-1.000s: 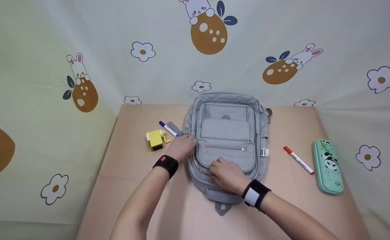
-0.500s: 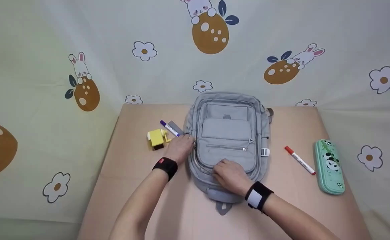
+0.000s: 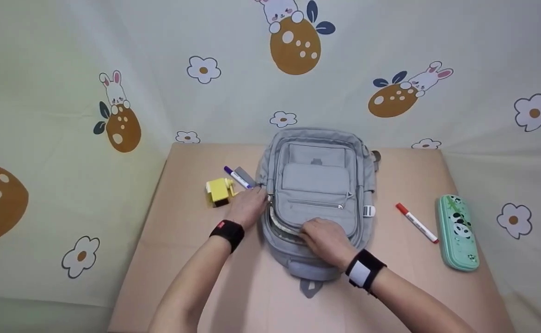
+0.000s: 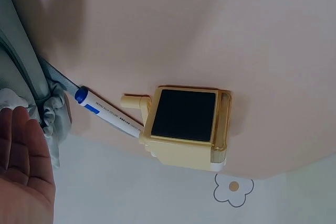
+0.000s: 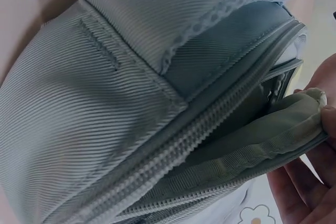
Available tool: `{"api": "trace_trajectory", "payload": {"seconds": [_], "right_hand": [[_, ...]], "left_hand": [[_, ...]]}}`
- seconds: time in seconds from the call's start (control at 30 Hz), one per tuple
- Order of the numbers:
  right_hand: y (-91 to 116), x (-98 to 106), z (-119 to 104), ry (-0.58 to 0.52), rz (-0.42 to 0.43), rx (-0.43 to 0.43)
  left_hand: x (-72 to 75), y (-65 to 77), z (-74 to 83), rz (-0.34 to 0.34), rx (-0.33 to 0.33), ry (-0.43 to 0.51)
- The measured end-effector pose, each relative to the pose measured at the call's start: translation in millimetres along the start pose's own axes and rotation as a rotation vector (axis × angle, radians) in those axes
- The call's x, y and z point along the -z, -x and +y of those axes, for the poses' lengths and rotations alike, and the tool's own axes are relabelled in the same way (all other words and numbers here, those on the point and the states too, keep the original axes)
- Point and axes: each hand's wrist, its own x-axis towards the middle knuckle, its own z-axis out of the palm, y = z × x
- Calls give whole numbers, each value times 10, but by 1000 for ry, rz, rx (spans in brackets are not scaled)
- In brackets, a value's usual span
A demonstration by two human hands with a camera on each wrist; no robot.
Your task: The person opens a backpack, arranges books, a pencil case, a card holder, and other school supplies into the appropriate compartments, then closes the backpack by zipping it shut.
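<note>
A grey backpack (image 3: pixel 316 180) lies front side up on the table. At its left edge, my left hand (image 3: pixel 248 206) grips the side beside the zipper; three of its fingers (image 4: pixel 37 153) show nearly straight in the left wrist view, and thumb and index are out of sight there. My right hand (image 3: pixel 328 244) pinches the lower edge of the front flap (image 5: pixel 283 124). Between flap and bag body the zipper (image 5: pixel 173 150) is parted, with a dark gap into the compartment. The far end of the flap is covered by the right hand in the head view.
Left of the bag stand a yellow box with a crank (image 3: pixel 218 190) and a blue-capped marker (image 3: pixel 239 178) by a grey strap. On the right lie a red-capped marker (image 3: pixel 417 223) and a green panda pencil case (image 3: pixel 458 232). Printed cloth walls (image 3: pixel 233 106) surround the table.
The gap along the flap's lower left edge has widened. My right hand has moved slightly right with the flap edge, and my left hand slightly left.
</note>
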Motion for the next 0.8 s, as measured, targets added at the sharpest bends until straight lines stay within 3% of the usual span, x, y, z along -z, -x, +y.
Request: {"api": "trace_trajectory", "payload": {"seconds": [0.17,0.47,0.8], "right_hand": [[-45,86,67,-15,42,-10],[-116,323,216,11,115,-40],[-37,274,227,-13,114,-25]], "left_hand": [[33,21,14,-6,31,42],[51,27,52,27,9,64],[46,12,99,15,46,67]]}}
